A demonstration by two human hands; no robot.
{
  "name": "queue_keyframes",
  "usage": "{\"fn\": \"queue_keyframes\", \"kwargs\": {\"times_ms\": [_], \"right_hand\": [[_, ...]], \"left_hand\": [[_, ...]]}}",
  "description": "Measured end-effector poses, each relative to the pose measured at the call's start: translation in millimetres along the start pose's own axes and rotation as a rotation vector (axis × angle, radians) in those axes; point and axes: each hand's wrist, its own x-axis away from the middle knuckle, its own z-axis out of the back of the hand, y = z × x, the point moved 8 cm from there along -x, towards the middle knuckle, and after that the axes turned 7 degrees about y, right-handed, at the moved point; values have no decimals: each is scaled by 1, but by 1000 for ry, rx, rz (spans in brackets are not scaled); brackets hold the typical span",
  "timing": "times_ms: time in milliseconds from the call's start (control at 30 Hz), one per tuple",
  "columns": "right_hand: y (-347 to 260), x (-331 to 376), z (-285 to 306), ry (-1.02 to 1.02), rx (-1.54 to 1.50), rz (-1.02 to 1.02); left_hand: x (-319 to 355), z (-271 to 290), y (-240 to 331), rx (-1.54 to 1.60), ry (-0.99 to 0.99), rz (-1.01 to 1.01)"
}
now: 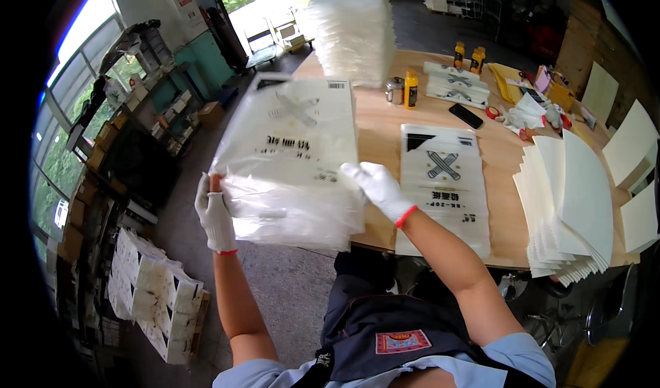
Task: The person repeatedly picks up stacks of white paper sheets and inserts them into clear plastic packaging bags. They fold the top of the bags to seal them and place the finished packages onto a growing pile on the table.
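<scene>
A stack of clear plastic packs of white paper [289, 154] lies at the table's left edge, and its lower end sticks out over the floor. The top pack carries a crossed-pencils print and is a little blurred. My left hand [214, 213], in a white glove with a red cuff and a bare thumb, is closed on the stack's left side. My right hand [379, 187], gloved the same way, grips the near right edge with its fingers over the top. To its right lie flat printed plastic bags [443, 209], untouched.
Behind stands a tall stack of packs [354, 37]. The wooden table [505, 175] also bears orange bottles [410, 90], a metal mug [394, 91], a phone [466, 116] and fanned white paper sheets [570, 202]. A wrapped pallet load [148, 292] stands on the floor at left.
</scene>
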Motion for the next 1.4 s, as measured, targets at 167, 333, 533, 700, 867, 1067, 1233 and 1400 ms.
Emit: {"fn": "queue_keyframes", "kwargs": {"times_ms": [167,333,533,700,867,1067,1233,1400], "right_hand": [[-2,24,-34,140,542,230],[87,134,-49,-419,108,-222],[198,235,12,-316,252,-435],[203,266,62,-47,175,-447],[201,273,67,42,52,-427],[204,231,92,198,-342,-352],[187,156,149,593,-417,-321],[219,135,180,709,193,-293]], "left_hand": [[36,75,-107,-302,57,-44],[214,24,-226,36,114,532],[311,-212,-104,-328,-812,-361],[318,-324,-109,-573,-1091,-290],[338,-369,-184,-625,-1378,-380],[310,-369,-191,-306,-1212,-118],[294,-379,-115,-354,-1151,-303],[250,-383,-144,129,-871,354]]}}
